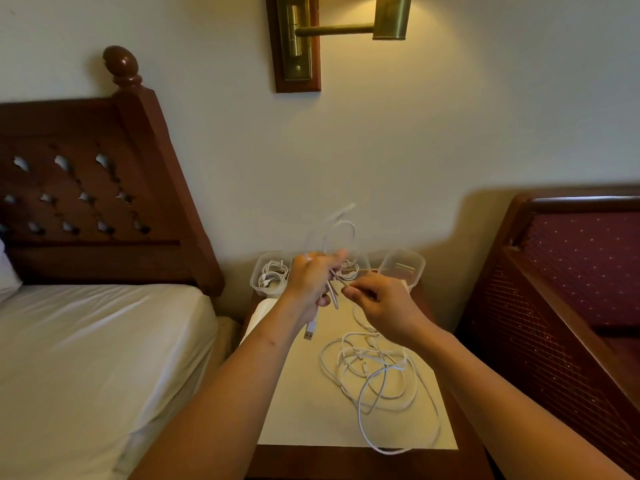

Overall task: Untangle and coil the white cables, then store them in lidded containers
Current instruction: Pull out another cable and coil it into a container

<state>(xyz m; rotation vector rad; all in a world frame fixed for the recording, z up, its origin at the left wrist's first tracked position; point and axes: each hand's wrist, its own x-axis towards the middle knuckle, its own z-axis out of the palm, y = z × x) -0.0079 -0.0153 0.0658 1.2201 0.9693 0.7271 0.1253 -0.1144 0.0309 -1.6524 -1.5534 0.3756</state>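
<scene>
Currently, one white cable [334, 295] is raised above the nightstand [346, 464] and held between both hands. The left hand [310, 282] grips it with curled fingers. Several loops rise above this hand and are motion-blurred. A short end hangs below the hand and ends in a USB plug [309, 333]. The right hand [384, 303] pinches the same cable between thumb and fingertips, just beside the left hand. From this pinch the cable runs down toward the nightstand.

A loose tangle of white cables [377, 375] lies below the right forearm on a cream mat [298, 410] that covers the nightstand top. One loop reaches the front edge of the mat.

Three clear containers stand in a row at the back of the nightstand, against the wall:
- The left container [257, 284] holds a coiled white cable.
- The middle container [364, 268], partly hidden behind the hands, also holds a coil.
- The right container [403, 268] stands just beside the middle one. Its contents cannot be made out.

To the left is a bed [86, 341] with a white sheet and a carved wooden headboard [86, 188]. To the right is a wood-framed piece of furniture with dotted red upholstery [585, 258]. A lit brass wall lamp [346, 29] is mounted above the nightstand.
</scene>
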